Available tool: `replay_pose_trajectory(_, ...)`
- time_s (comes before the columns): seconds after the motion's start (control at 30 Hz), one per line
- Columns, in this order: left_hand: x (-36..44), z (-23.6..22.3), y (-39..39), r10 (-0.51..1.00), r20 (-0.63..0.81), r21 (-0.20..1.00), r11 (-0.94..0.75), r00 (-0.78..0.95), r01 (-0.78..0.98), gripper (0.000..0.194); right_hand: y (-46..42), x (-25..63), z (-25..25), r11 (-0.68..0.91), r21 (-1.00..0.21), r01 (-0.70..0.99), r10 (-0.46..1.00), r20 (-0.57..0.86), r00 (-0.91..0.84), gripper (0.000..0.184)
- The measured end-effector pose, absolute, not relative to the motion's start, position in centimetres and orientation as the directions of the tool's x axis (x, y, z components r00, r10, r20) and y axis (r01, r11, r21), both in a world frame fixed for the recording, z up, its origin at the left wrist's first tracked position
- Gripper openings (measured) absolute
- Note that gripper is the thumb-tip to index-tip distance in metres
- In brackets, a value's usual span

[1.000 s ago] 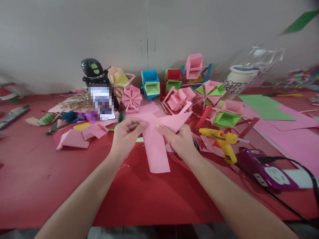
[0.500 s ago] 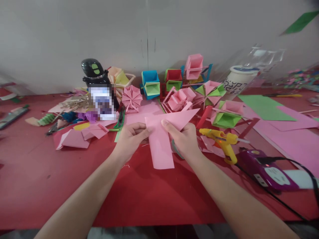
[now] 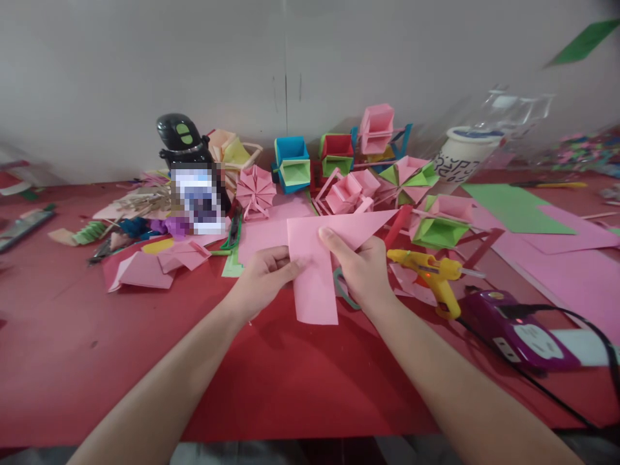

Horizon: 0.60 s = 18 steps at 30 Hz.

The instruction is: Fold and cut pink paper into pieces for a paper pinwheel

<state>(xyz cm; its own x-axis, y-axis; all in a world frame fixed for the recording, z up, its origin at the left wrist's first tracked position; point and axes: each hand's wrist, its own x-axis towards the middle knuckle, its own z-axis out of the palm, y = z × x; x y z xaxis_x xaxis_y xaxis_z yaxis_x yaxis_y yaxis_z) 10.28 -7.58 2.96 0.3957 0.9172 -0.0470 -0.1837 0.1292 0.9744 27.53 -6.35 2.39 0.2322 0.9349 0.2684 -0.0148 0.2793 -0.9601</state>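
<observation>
Both my hands hold one folded pink paper sheet (image 3: 314,271) above the red table (image 3: 145,361). My left hand (image 3: 264,278) pinches its left edge with thumb and fingers closed. My right hand (image 3: 361,271) grips the right side, thumb on top, where a triangular flap points right. A strip of the paper hangs down toward me. Green-handled scissors (image 3: 341,294) lie partly hidden under my right hand.
A yellow glue gun (image 3: 431,271) and a purple power strip (image 3: 513,329) with a black cable lie at the right. Folded paper boxes and fans (image 3: 339,174) crowd the back, with a black bottle (image 3: 181,139), a white jar (image 3: 465,158), and green and pink sheets (image 3: 557,239).
The pink paper has been lifted and shifted slightly right and away from me, both hands moving with it. The scissors under my right hand have come into view.
</observation>
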Motion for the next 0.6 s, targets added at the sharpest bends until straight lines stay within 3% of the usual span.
replay_pose_trajectory(0.6, 10.72, 2.87, -7.94, 0.925, -0.099, 0.988, 0.134, 0.366, -0.072, 0.033, -6.42, 27.48, 2.95, 0.269, -0.962, -0.056, 0.928, 0.243, 0.281, 0.032)
